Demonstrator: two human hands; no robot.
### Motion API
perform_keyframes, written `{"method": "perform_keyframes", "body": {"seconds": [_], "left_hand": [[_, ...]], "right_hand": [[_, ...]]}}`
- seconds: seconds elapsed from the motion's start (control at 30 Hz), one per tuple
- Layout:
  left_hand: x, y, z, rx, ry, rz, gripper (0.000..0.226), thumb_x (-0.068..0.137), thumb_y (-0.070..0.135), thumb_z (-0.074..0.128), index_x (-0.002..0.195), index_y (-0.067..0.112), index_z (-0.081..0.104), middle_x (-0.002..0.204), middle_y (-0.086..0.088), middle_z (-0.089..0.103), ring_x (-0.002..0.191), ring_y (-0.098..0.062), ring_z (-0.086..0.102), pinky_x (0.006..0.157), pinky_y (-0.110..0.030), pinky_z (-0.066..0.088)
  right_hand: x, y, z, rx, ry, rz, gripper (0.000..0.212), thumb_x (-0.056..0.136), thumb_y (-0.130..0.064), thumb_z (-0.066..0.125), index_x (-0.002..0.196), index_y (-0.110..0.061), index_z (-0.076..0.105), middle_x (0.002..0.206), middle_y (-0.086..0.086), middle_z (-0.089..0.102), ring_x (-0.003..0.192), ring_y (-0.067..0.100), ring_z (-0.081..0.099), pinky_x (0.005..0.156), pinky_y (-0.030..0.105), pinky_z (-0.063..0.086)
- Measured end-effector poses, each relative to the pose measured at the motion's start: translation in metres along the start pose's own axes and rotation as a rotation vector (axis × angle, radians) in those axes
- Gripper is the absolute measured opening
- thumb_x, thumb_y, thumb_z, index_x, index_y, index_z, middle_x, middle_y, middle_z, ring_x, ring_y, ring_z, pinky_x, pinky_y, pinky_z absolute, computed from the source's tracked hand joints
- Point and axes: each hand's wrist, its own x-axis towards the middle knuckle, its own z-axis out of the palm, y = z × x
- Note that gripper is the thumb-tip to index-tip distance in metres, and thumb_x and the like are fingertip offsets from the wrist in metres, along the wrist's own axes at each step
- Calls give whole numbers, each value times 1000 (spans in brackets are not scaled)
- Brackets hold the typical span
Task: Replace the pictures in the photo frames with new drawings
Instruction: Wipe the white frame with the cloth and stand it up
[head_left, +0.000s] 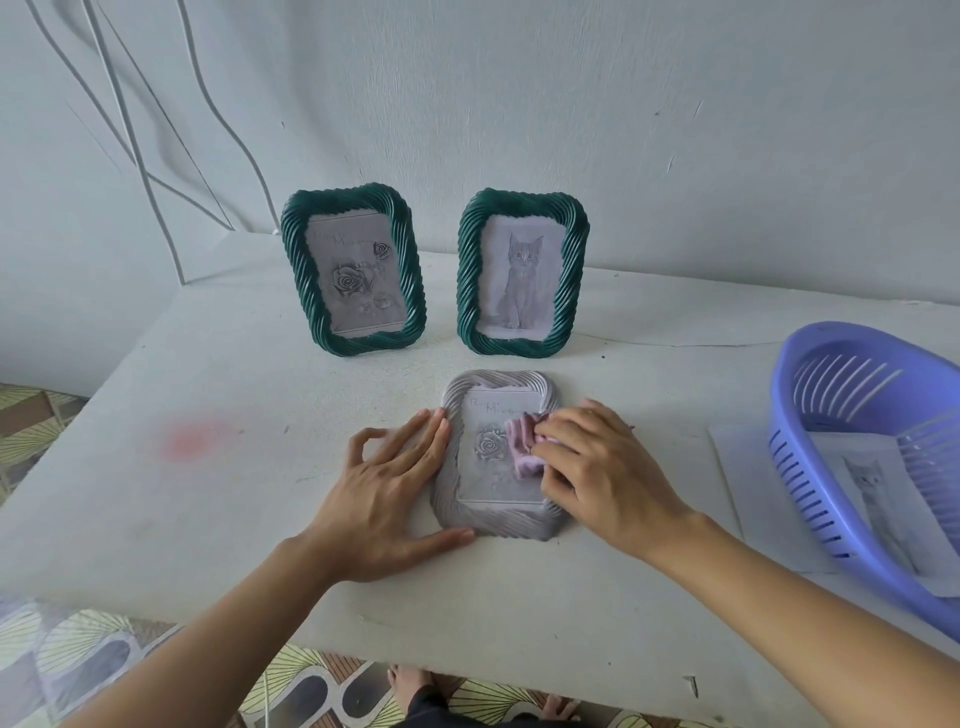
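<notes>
— Where's the white frame (498, 522)?
— Flat on the table (208, 519). The left hand (387, 493), fingers straight, braces its left side; the right hand (597, 467) pinches a pink cloth (522, 447) on its glass.
— Behind?
— Upright: green rose frame (353, 270), green cat frame (522, 273).

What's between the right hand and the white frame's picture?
A crumpled pink cloth, pressed by the right hand onto the front of the white frame; the head view shows it.
</notes>
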Motion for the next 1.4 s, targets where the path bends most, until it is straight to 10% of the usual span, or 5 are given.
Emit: {"method": "perform_keyframes", "body": {"seconds": [0.4, 0.97, 1.4], "left_hand": [[1, -1, 1, 2, -3, 0, 107, 83, 88, 34, 161, 19, 8, 167, 6, 6, 154, -7, -3, 119, -49, 17], [1, 0, 0, -14, 24, -16, 109, 81, 89, 38, 159, 16, 18, 167, 5, 12, 154, -7, 3, 118, -48, 21], [1, -2, -1, -38, -4, -8, 107, 82, 89, 36, 160, 22, 6, 167, 9, 3, 153, -3, -6, 121, -47, 14]], "right_hand": [[61, 2, 18, 83, 2, 203, 21, 90, -16, 59, 105, -12, 74, 115, 2, 68, 106, 24, 55, 89, 35, 49], [15, -33, 0, 456, -218, -73, 20, 90, -26, 56, 94, -26, 76, 102, -8, 63, 104, 16, 55, 93, 37, 42], [-3, -12, 11, 109, 104, 147, 23, 86, -16, 61, 103, -14, 76, 109, -2, 70, 110, 22, 60, 94, 37, 48]]}}
